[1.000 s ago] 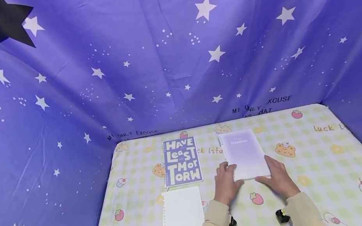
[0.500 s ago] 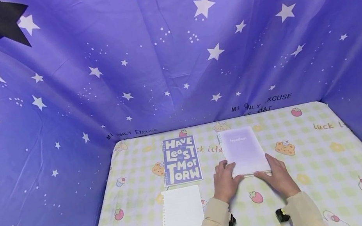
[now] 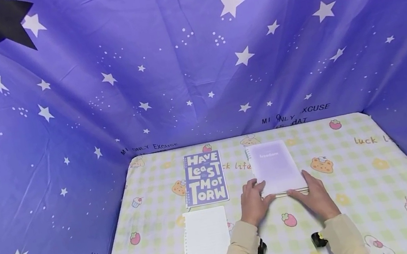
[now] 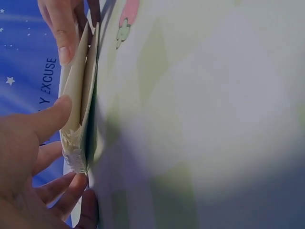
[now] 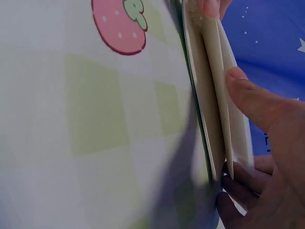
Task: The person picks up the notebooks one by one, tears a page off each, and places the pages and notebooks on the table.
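A spiral notebook [image 3: 276,171] with a pale lilac cover marked "freedom" lies right of the table's middle, its coil along the left side. My left hand [image 3: 253,202] holds its near left corner, thumb on the near edge and fingers by the coil. At the near right corner, my right hand [image 3: 316,198] grips it with the thumb at the front and fingers along the right side. Both wrist views show the page edges; a gap parts the cream pages [image 5: 217,95] near the back cover. In the left wrist view, the white coil [image 4: 75,160] sits between thumb and fingers.
Left of the lilac notebook lies a purple notebook [image 3: 205,178] with large white lettering. Nearer the front is a white lined sheet [image 3: 207,242] with a punched left edge, partly behind the left sleeve [image 3: 239,250]. A checked cloth [image 3: 378,197] covers the table; starry purple curtains [image 3: 192,57] surround it.
The notebook's near edge has come up a little, and its pages have parted so that a layered edge shows between the thumbs. Both hands stay at the same corners.
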Demonstrator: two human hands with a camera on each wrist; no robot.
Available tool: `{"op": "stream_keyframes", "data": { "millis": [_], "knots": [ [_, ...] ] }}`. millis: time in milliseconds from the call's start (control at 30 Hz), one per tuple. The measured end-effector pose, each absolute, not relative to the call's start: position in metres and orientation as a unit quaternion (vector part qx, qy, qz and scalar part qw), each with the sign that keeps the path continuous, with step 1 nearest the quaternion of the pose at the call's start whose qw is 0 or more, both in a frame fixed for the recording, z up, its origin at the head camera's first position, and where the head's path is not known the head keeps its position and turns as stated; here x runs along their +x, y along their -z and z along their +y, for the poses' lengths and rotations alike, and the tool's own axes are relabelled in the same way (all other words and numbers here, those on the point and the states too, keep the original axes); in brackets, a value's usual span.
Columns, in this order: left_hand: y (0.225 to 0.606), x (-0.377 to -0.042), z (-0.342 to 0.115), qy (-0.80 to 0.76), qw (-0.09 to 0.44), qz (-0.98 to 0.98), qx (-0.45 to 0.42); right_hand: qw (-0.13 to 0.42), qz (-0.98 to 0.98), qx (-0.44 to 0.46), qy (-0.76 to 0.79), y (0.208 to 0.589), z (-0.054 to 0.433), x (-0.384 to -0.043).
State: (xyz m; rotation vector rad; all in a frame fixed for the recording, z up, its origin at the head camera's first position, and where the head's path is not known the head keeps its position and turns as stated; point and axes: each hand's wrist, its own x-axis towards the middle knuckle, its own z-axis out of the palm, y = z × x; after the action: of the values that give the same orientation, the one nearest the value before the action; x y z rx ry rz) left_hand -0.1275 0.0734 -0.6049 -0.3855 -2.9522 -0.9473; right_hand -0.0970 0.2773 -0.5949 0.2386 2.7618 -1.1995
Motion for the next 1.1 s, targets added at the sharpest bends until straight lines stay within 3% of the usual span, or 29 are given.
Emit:
{"op": "stream_keyframes", "data": {
  "millis": [233,667,900,1100],
  "knots": [
    [0.6068,-0.1281,0.0745,0.325,0.012,-0.939,-0.113,0.058,0.916,0.090,0.388,0.5979,0.2788,-0.1000],
    [0.6076,-0.1309,0.0732,0.346,0.014,-0.932,-0.112,-0.013,0.912,0.123,0.391,0.6024,0.2755,-0.0987],
    [0.6077,-0.1313,0.0726,0.357,0.023,-0.927,-0.117,-0.062,0.919,0.098,0.377,0.6001,0.2741,-0.1005],
    [0.6098,-0.1313,0.0722,0.354,0.028,-0.927,-0.121,-0.072,0.917,0.087,0.383,0.6014,0.2754,-0.1019]
  ]
}}
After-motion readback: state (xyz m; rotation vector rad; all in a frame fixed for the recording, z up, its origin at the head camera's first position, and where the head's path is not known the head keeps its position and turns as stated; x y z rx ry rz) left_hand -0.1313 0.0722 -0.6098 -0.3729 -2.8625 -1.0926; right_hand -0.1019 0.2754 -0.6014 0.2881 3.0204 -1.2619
